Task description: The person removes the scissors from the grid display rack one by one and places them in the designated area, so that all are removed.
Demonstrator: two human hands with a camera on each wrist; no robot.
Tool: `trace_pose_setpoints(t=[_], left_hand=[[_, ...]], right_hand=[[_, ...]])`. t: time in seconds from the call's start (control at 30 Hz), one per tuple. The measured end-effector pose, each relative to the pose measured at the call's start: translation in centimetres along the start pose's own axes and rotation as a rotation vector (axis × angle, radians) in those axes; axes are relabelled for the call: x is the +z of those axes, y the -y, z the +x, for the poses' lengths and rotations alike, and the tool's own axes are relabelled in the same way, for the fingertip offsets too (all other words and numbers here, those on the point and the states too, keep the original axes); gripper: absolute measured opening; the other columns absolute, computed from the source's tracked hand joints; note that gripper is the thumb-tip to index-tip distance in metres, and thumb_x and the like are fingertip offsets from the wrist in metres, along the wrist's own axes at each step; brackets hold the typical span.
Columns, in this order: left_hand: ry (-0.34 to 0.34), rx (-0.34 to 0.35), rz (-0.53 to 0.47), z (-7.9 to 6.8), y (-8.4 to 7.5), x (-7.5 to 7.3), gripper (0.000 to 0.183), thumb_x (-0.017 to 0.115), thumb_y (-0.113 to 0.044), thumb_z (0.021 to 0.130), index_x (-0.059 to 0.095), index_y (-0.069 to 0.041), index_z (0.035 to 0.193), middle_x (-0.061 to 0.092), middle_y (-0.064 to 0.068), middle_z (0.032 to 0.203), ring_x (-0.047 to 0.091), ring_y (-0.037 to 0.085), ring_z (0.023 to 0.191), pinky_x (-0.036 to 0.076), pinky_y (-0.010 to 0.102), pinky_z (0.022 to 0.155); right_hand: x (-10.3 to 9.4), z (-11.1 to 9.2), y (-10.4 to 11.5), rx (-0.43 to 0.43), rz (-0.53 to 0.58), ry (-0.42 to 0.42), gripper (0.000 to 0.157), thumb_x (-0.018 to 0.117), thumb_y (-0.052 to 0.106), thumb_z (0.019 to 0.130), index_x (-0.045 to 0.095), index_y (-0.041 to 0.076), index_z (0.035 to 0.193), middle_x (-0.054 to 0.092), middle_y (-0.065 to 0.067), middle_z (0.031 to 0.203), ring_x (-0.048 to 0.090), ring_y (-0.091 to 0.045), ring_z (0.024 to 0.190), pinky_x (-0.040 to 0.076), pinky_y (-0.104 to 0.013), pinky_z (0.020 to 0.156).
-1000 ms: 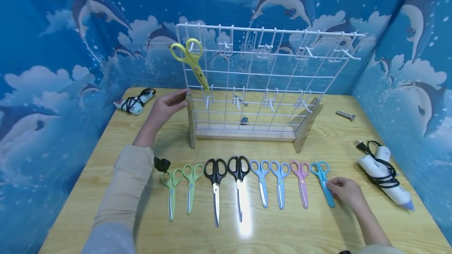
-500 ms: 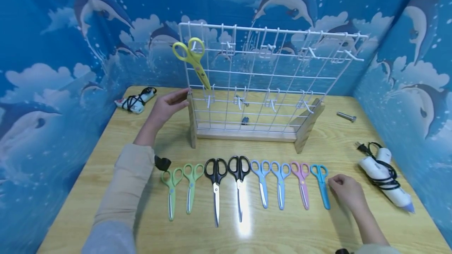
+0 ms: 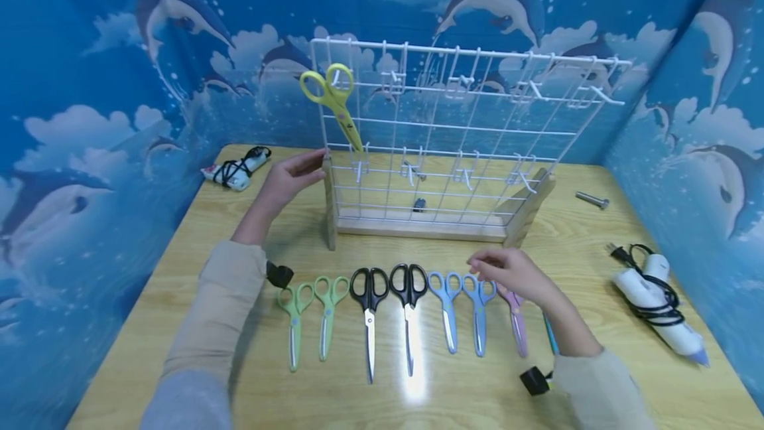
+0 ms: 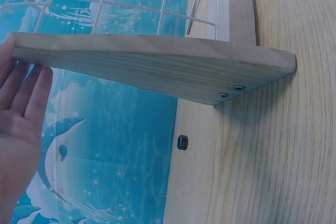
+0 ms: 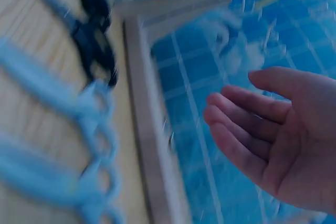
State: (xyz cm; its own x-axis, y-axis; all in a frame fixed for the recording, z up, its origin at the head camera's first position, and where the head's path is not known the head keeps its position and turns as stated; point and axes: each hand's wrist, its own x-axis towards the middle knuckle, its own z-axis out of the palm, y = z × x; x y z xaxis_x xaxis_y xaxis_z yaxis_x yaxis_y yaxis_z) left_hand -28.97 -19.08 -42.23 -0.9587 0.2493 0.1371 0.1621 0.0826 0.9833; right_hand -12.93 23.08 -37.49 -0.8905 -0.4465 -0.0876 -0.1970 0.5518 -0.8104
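My left hand [image 3: 292, 178] touches the upper end of the wooden side leg [image 4: 157, 61] of a white wire rack [image 3: 418, 125], its fingers fairly straight. Yellow scissors [image 3: 339, 108] hang from a hook at the rack's upper left. My right hand [image 3: 507, 271], fingers loosely bent and holding nothing, is over the handles of the pink scissors [image 3: 518, 330] and beside the blue scissors [image 3: 479, 317]. To the left lie another blue pair [image 3: 448, 317], two black-handled scissors [image 3: 369, 297] and two green scissors [image 3: 294, 324]. The teal scissors [image 3: 550, 332] are mostly hidden under my right forearm.
Bare white hooks [image 3: 465, 178] stick out from the rack in two rows. A white tool with a wrapped black cord [image 3: 653, 304] lies at the right, a similar one [image 3: 235, 170] at the back left. A bolt [image 3: 592, 200] lies behind, right of the rack.
My right hand has let go of the teal scissors, which now lie straighter, and moved left and away from me towards the rack. My left hand stays at the rack's leg.
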Motion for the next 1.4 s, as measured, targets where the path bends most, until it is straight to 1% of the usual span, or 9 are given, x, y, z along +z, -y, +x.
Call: trace_pose_setpoints(t=[0.17,0.2,0.33,0.43,0.57,0.8,1.03,1.23,1.4], left_hand=[[-0.017,0.007,0.05,-1.9,-4.3,2.0,0.046,0.062,-0.024,0.077,0.048,-0.023,0.121,0.046,0.0,0.124,0.044,0.014,0.112,0.042,0.031,0.09],[-0.006,0.02,0.029,-1.7,-4.2,2.0,0.048,0.063,-0.024,0.076,0.048,-0.023,0.121,0.046,-0.001,0.124,0.044,0.012,0.112,0.043,0.028,0.089],[-0.009,0.01,0.056,-2.4,-6.2,2.9,0.047,0.062,-0.026,0.076,0.048,-0.023,0.121,0.047,0.0,0.124,0.045,0.012,0.111,0.043,0.028,0.088],[-0.017,-0.015,0.092,-3.1,-7.8,3.4,0.047,0.06,-0.025,0.078,0.047,-0.02,0.122,0.046,0.002,0.125,0.044,0.014,0.112,0.042,0.027,0.089],[-0.017,-0.035,0.095,-3.0,-8.1,3.4,0.048,0.061,-0.027,0.077,0.046,-0.022,0.122,0.045,0.0,0.126,0.043,0.013,0.112,0.041,0.025,0.09],[-0.022,-0.028,0.092,-2.9,-7.7,3.2,0.049,0.062,-0.03,0.075,0.047,-0.025,0.121,0.046,-0.001,0.125,0.044,0.012,0.112,0.042,0.026,0.089],[-0.012,-0.014,0.077,-3.0,-7.5,3.0,0.048,0.061,-0.029,0.077,0.047,-0.023,0.122,0.045,0.0,0.125,0.043,0.013,0.112,0.041,0.027,0.09],[-0.015,-0.003,0.077,-3.2,-7.3,2.8,0.047,0.061,-0.029,0.077,0.048,-0.023,0.121,0.046,0.0,0.124,0.044,0.012,0.112,0.042,0.027,0.089],[-0.018,0.002,0.1,-3.4,-7.3,2.8,0.046,0.06,-0.027,0.078,0.047,-0.02,0.122,0.046,0.002,0.125,0.044,0.014,0.112,0.042,0.028,0.09]], right_hand=[[0.7,3.6,5.2,-0.133,0.15,0.203,0.03,0.048,0.019,0.087,0.054,-0.004,0.106,0.059,-0.015,0.093,0.059,-0.021,0.081,0.051,-0.027,0.072],[0.7,4.2,6.2,-0.141,0.171,0.236,0.03,0.048,0.019,0.087,0.053,-0.003,0.106,0.059,-0.014,0.095,0.058,-0.022,0.083,0.051,-0.027,0.074],[0.7,6.4,10.1,-0.201,0.222,0.285,0.027,0.049,0.017,0.087,0.055,-0.001,0.106,0.059,-0.014,0.098,0.057,-0.025,0.087,0.049,-0.03,0.078],[0.5,7.7,12.8,-0.238,0.229,0.22,0.025,0.049,0.016,0.086,0.055,0.0,0.105,0.059,-0.015,0.097,0.057,-0.024,0.086,0.049,-0.03,0.078],[0.2,10.1,15.0,-0.271,0.165,0.028,0.026,0.051,0.019,0.085,0.056,0.002,0.105,0.06,-0.011,0.097,0.058,-0.016,0.084,0.049,-0.026,0.076],[0.4,13.5,17.1,-0.372,-0.267,-0.309,0.02,0.054,0.019,0.084,0.059,0.009,0.1,0.061,-0.002,0.092,0.055,-0.007,0.076,0.047,-0.016,0.068],[1.2,15.8,19.1,-0.332,-0.345,-0.369,0.023,0.055,0.022,0.083,0.058,0.008,0.101,0.062,-0.002,0.086,0.055,-0.008,0.071,0.046,-0.015,0.063],[2.1,16.7,19.9,-0.382,-0.431,-0.456,0.023,0.055,0.027,0.082,0.061,0.007,0.093,0.063,-0.003,0.079,0.056,-0.007,0.065,0.047,-0.015,0.056],[2.6,17.0,20.0,-0.355,-0.412,-0.458,0.022,0.055,0.027,0.083,0.062,0.007,0.086,0.063,-0.002,0.076,0.055,-0.007,0.062,0.045,-0.015,0.053]])
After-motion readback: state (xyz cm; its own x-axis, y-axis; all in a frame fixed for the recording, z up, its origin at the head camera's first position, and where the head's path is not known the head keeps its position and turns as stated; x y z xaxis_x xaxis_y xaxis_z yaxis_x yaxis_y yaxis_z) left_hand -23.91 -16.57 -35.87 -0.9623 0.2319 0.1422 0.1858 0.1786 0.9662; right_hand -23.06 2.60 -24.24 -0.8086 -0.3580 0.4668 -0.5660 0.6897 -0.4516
